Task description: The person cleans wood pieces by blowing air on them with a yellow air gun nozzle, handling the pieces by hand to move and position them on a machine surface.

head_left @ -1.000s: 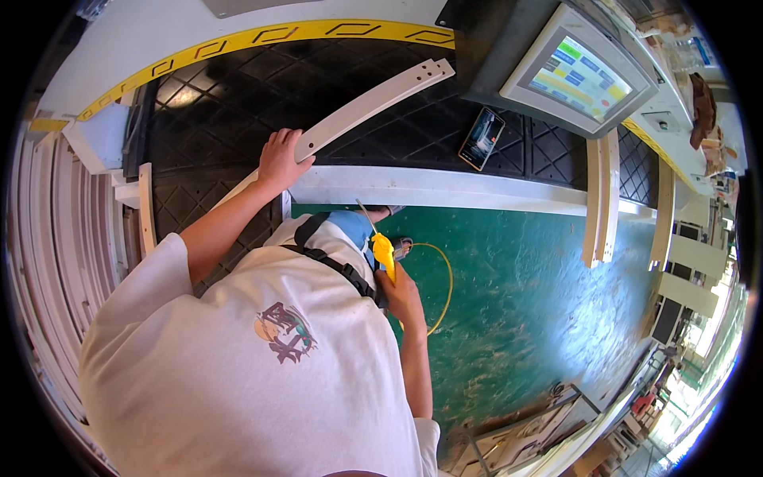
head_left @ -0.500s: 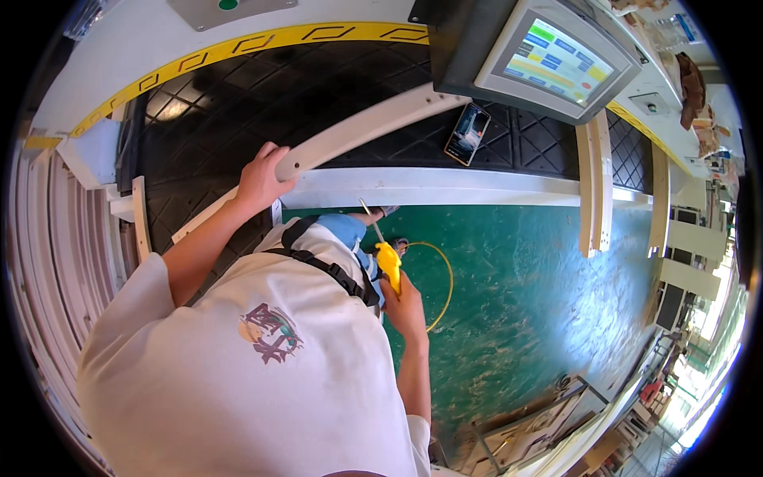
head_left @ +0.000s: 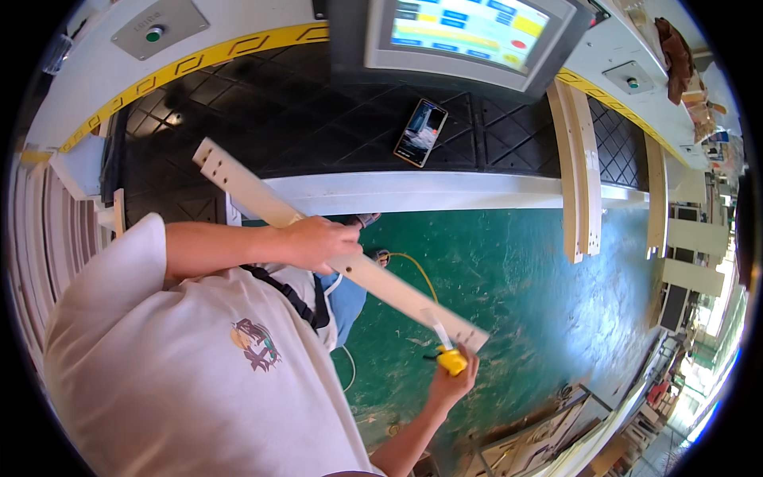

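Green floor (head_left: pixel 517 278) | screen (head_left: pixel 469 30) cut off | left fingers (head_left: pixel 342 239) partly cover board (head_left: pixel 405 294)

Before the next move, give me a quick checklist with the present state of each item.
1. Left hand gripping the long, pale, wood-like slat with drilled holes: ok.
2. Right hand holding the yellow, plastic-looking blow gun: ok.
3. Blurred, pale, slim nozzle off the slat: cannot tell; they overlap in view.
4. Thin, curved yellow hose free of snags: cannot tell; partly hidden.
5. Dark, rectangular, lit phone apart from the slat: ok.
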A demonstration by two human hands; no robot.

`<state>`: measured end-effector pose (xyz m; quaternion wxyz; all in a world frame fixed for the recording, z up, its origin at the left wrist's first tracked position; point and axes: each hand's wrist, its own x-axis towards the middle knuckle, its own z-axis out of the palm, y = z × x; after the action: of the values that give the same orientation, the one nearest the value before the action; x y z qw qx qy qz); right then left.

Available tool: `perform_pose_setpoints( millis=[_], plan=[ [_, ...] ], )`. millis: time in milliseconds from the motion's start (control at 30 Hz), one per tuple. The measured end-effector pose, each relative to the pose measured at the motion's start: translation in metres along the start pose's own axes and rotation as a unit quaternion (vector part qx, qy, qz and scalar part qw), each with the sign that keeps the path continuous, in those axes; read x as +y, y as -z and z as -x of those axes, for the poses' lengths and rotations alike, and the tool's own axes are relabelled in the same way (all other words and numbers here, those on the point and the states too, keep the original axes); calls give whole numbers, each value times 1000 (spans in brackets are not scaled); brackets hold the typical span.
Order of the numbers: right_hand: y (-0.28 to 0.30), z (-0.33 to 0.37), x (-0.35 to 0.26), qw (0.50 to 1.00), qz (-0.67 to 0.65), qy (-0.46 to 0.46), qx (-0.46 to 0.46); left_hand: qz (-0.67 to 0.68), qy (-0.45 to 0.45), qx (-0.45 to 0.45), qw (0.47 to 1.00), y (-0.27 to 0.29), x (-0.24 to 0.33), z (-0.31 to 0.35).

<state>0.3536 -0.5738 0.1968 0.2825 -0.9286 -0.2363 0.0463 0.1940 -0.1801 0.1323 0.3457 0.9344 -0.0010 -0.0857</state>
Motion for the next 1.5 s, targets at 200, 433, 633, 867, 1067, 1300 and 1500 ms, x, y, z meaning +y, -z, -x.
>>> perform_pose_setpoints(
  millis=[200,433,633,867,1067,1300,1500],
  plan=[
    [32,-2,73,974,128,100,-159,-54,-200,-116,971,-19,51,-112],
    [84,65,144,966,90,-29,-242,-73,-271,-216,935,-31,129,-197],
    [122,116,204,972,123,-141,-140,-70,-286,-237,926,-39,185,-247],
    [133,122,244,974,119,-178,-74,-101,-351,-233,901,-66,209,-328],
    [146,58,261,964,108,-226,-89,-86,-374,-204,901,-66,200,-413],
    [172,-37,296,969,129,-207,-50,-67,-370,-189,907,-59,186,-529],
    [199,-106,309,959,141,-235,-69,-47,-391,-159,905,-41,199,-590]
  ],
)
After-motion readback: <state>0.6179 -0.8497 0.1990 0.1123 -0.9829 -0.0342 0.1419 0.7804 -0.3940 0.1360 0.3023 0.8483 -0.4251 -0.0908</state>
